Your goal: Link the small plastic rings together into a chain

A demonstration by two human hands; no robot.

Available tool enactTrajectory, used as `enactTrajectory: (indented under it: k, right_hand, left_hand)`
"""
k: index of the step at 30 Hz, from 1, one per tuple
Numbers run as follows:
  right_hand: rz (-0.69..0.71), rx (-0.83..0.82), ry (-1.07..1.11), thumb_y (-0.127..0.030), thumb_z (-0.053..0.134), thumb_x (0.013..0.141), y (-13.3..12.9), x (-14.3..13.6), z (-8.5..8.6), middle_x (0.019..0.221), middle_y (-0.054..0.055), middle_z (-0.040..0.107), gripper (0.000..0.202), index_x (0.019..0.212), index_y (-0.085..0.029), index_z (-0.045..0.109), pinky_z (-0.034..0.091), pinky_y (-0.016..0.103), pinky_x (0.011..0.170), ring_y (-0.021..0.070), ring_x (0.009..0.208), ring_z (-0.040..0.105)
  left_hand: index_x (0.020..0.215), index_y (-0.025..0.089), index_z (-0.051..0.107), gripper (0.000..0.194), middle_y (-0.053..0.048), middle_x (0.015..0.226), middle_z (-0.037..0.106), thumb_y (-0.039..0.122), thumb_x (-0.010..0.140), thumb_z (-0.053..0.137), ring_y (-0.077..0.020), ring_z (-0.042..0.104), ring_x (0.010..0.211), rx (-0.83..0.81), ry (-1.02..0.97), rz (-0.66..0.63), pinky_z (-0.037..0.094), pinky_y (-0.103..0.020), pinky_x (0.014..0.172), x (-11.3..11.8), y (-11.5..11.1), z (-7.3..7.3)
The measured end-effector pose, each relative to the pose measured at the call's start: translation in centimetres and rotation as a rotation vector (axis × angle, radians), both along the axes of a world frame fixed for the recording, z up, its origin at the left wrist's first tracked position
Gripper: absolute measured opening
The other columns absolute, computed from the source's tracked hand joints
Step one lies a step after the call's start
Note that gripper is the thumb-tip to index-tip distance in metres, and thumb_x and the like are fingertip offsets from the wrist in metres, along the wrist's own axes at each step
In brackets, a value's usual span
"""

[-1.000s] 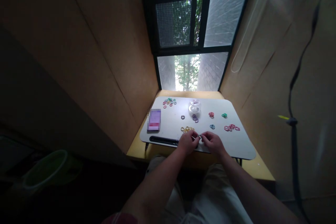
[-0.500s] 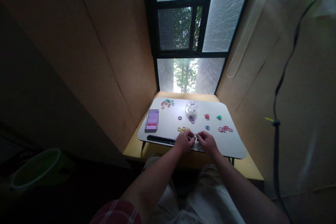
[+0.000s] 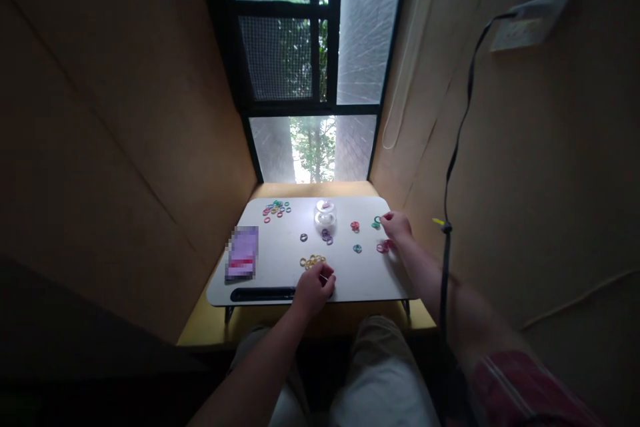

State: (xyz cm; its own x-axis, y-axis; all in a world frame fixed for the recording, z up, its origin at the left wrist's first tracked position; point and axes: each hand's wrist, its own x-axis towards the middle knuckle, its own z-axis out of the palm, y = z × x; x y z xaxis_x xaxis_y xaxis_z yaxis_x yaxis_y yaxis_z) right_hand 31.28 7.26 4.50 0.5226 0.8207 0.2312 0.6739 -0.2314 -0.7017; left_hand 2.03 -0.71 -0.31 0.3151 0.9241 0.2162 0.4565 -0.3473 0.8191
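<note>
My right hand [image 3: 399, 226] reaches to the right side of the white table [image 3: 280, 247], its fingertips pinched on a small green ring [image 3: 378, 219]. That ring is at the little pile of green rings [image 3: 375, 225]. Below my right wrist lie dark pink rings [image 3: 384, 247], partly covered. My left hand [image 3: 316, 285] is curled closed at the table's front edge, just below a cluster of yellow rings [image 3: 313, 261]. What its fingers hold, if anything, I cannot make out.
A clear jar [image 3: 325, 217] stands at the back middle. Around it are purple rings [image 3: 327, 237], red rings [image 3: 355, 226] and blue rings [image 3: 357, 249]. Mixed rings [image 3: 276, 209] lie back left, above a blurred purple phone-like object [image 3: 243, 253]. A black cable [image 3: 470, 97] hangs at right.
My right hand has left my left hand and moved right to the green rings, carrying a green ring. My left hand stays near the front edge. The view has turned right.
</note>
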Motion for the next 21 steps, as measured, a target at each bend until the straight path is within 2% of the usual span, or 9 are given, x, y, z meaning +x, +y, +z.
enactTrajectory:
  k: [4, 8, 12, 15, 18, 21]
  right_hand:
    - [-0.008, -0.082, 0.0, -0.02, 0.064, 0.072, 2.1, 2.2, -0.7, 0.058, 0.005, 0.063, 0.011, 0.065, -0.012, 0.066, 0.034, 0.026, 0.054, 0.0115, 0.053, 0.051]
    - [0.03, -0.152, -0.003, -0.024, 0.067, 0.072, 3.5, 2.6, -1.6, 0.05, 0.002, 0.056, 0.019, 0.056, -0.015, 0.061, 0.034, 0.025, 0.054, 0.0107, 0.054, 0.049]
    - [0.045, -0.189, 0.006, -0.03, 0.062, 0.077, 4.1, 2.7, -2.0, 0.048, 0.001, 0.052, 0.025, 0.056, -0.017, 0.059, 0.035, 0.026, 0.056, 0.0105, 0.053, 0.048]
    - [0.023, -0.157, 0.018, -0.032, 0.063, 0.076, 4.0, 2.8, -1.5, 0.052, 0.002, 0.055, 0.02, 0.062, -0.017, 0.061, 0.034, 0.027, 0.054, 0.0108, 0.051, 0.047]
    - [-0.006, -0.063, -0.005, -0.031, 0.061, 0.076, 3.5, 2.6, -0.1, 0.059, 0.004, 0.06, 0.019, 0.066, -0.016, 0.061, 0.033, 0.028, 0.052, 0.0114, 0.05, 0.048]
    - [0.048, 0.037, -0.039, -0.035, 0.058, 0.078, 1.7, 0.8, 1.0, 0.06, 0.004, 0.06, 0.023, 0.063, -0.018, 0.058, 0.033, 0.028, 0.051, 0.0141, 0.052, 0.049]
  left_hand:
    - [0.082, 0.019, 0.06, 0.013, 0.0, 0.07, 0.065, 0.031, 0.08, 0.057, -0.0138, 0.059, 0.059, -0.01, -0.004, -0.006, 0.045, -0.027, 0.061, -0.1, -0.1, 0.2]
    - [0.083, 0.02, 0.06, 0.013, 0.0, 0.071, 0.065, 0.032, 0.081, 0.057, -0.0133, 0.058, 0.06, -0.028, -0.001, -0.002, 0.044, -0.026, 0.06, 0.0, -0.2, 0.4]
    - [0.083, 0.02, 0.061, 0.012, 0.0, 0.069, 0.064, 0.031, 0.08, 0.057, -0.0129, 0.057, 0.059, -0.05, -0.011, -0.007, 0.043, -0.025, 0.059, -0.1, -0.2, 0.6]
    - [0.082, 0.019, 0.061, 0.011, 0.001, 0.067, 0.062, 0.03, 0.08, 0.058, -0.0125, 0.055, 0.059, -0.053, -0.033, 0.0, 0.042, -0.024, 0.058, -0.2, -0.3, 0.5]
    - [0.082, 0.019, 0.061, 0.012, 0.0, 0.069, 0.063, 0.03, 0.081, 0.058, -0.0121, 0.056, 0.06, -0.077, -0.096, -0.001, 0.043, -0.024, 0.059, -0.3, -0.9, 0.2]
    - [0.087, 0.018, 0.06, 0.014, 0.0, 0.065, 0.063, 0.031, 0.082, 0.058, -0.0121, 0.057, 0.057, -0.178, -0.232, -0.04, 0.046, -0.023, 0.057, -0.9, -1.1, 0.3]
